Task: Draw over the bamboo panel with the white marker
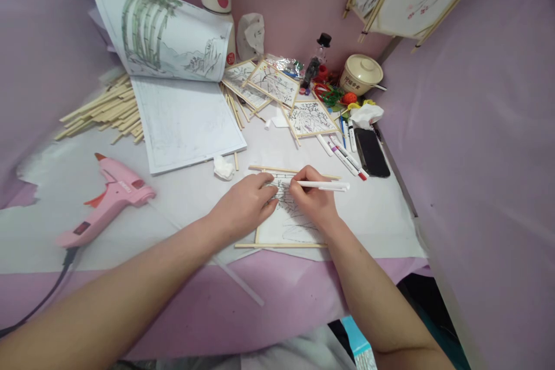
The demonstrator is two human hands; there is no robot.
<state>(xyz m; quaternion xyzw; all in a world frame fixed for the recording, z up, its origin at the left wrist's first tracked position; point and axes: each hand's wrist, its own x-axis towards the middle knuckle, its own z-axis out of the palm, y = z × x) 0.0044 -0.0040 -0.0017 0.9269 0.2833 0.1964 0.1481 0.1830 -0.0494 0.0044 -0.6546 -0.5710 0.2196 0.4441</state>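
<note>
A small framed paper panel (291, 230) with a black line drawing lies on the white paper-covered table in front of me. My right hand (313, 203) grips a white pen (326, 185), its tip down on the drawing. My left hand (246, 203) rests on the panel's left side, fingers curled, pressing it flat. Thin wooden sticks (281, 245) edge the panel at top and bottom.
A pink glue gun (110, 199) lies at left with its cord running off the edge. An open sketchbook (182, 87), a pile of wooden sticks (106, 111), finished small panels (310, 118), markers (344, 153), a black phone (372, 152) and a cream lidded pot (361, 74) crowd the back.
</note>
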